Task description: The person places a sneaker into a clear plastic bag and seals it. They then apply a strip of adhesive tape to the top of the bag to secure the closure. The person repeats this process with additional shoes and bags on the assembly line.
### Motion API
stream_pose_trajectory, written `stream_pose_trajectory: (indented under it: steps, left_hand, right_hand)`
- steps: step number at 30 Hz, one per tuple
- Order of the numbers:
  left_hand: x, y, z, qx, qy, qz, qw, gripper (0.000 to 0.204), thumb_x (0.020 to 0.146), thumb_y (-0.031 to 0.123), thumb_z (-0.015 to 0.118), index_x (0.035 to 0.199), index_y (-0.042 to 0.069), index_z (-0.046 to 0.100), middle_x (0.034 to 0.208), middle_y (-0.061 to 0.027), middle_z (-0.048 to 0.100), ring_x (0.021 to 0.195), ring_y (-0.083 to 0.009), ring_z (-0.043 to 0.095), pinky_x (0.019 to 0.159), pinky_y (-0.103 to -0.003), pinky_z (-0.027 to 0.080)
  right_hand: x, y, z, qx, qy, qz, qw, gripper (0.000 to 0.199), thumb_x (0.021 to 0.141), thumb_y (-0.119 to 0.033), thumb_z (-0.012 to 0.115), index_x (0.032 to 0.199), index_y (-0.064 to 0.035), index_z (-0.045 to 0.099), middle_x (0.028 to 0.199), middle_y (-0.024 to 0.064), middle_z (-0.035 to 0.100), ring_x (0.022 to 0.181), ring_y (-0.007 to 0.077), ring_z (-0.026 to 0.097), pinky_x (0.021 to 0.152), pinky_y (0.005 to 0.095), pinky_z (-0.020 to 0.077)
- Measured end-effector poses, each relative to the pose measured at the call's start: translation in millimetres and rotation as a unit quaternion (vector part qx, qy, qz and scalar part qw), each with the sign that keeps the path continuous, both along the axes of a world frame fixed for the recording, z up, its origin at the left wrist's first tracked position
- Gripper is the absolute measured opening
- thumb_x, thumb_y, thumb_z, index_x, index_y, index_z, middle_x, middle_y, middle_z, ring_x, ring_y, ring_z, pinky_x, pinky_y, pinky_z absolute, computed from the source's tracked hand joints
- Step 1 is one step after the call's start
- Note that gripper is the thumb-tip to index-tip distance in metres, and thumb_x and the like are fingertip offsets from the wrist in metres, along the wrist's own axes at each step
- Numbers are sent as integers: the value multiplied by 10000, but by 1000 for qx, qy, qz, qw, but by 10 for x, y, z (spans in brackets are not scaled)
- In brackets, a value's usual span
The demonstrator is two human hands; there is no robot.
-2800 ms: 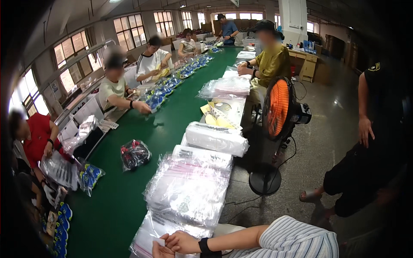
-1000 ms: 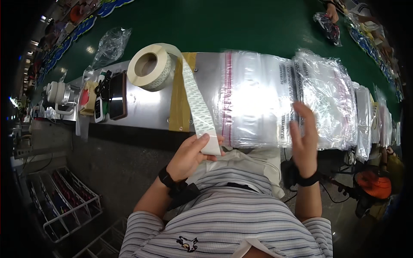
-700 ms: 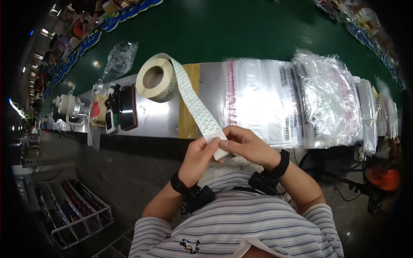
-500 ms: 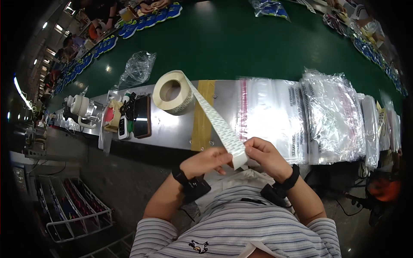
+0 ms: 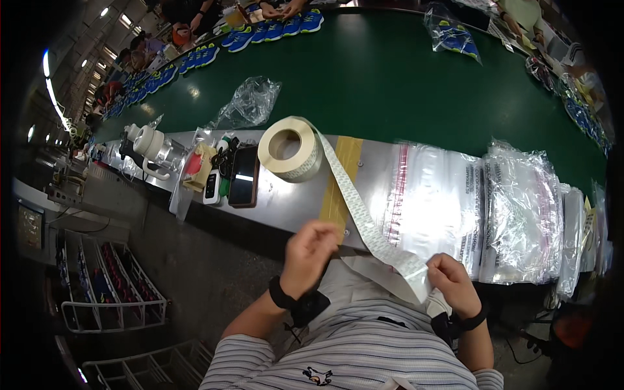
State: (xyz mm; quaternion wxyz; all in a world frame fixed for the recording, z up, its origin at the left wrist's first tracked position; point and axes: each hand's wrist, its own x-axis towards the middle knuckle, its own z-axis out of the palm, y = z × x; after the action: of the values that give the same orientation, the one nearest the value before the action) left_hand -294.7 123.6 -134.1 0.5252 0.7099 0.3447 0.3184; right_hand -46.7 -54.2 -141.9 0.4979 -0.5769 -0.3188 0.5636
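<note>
A roll of white label strip (image 5: 304, 170) stands on the metal table edge. From it a long tail of the label strip (image 5: 354, 203) runs slantwise down to my lap, its end bent into a loop. My right hand (image 5: 456, 286) pinches this end between thumb and fingers. Apart from the strip, my left hand (image 5: 311, 257) is raised to its left, fingers curled together and slightly blurred; anything small in them cannot be made out. Right of the strip lie clear plastic bags (image 5: 435, 208) in a flat pile, with another stack of bags (image 5: 520, 221) beside it.
A phone (image 5: 244, 179), a white handheld device (image 5: 212, 185) and a clear bottle (image 5: 172, 155) sit left of the roll. A crumpled plastic bag (image 5: 253, 101) lies on the green conveyor belt (image 5: 364, 78). Blue shoes (image 5: 273, 29) line its far side, where other people work.
My left hand has let go of the strip and moved up and left. My right hand has drawn the strip's end right and down. The view has shifted.
</note>
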Motion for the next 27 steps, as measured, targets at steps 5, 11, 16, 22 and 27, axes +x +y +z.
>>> stream_pose_trajectory:
  steps: [5, 11, 16, 22, 27]
  left_hand:
    - [393, -452, 269, 175, 92, -118, 973, 279, 820, 24, 677, 1087, -11, 601, 1026, -128, 613, 820, -191, 642, 701, -303, 538]
    - [491, -433, 20, -88, -77, -57, 992, 193, 869, 3, 643, 1052, -34, 591, 1028, -96, 616, 875, -118, 631, 752, -248, 546]
    - [461, -227, 104, -162, -100, 12, 982, 102, 942, 36, 555, 1017, -31, 577, 951, -86, 639, 850, -108, 616, 771, -250, 521]
    - [491, 25, 162, -155, -100, -41, 982, 164, 1009, 111, 415, 1025, -15, 519, 957, -120, 643, 870, -159, 627, 797, -292, 508]
    - [1156, -142, -485, -264, -84, -180, 944, 184, 995, 117, 443, 1023, -14, 568, 1042, -124, 666, 928, -107, 608, 839, -235, 469]
  right_hand:
    - [-450, 519, 62, 174, -273, 28, 946, 97, 878, -87, 625, 879, -10, 566, 775, 132, 575, 664, 287, 580, 594, 340, 460]
    - [-555, 636, 60, 198, -343, -70, 915, 81, 860, -102, 649, 855, -49, 588, 779, 103, 583, 645, 284, 584, 568, 347, 458]
    - [-434, 441, -25, 140, -385, -81, 909, 99, 861, -137, 649, 842, -53, 600, 782, 97, 594, 652, 298, 593, 567, 353, 470]
    - [-110, 348, -127, 83, -395, -18, 915, 244, 862, -277, 659, 910, -41, 621, 879, 118, 616, 825, 295, 604, 707, 380, 491]
    - [7, 778, -613, 41, -645, -199, 737, 276, 771, -239, 730, 890, -38, 583, 1046, 124, 555, 992, 318, 512, 852, 425, 399]
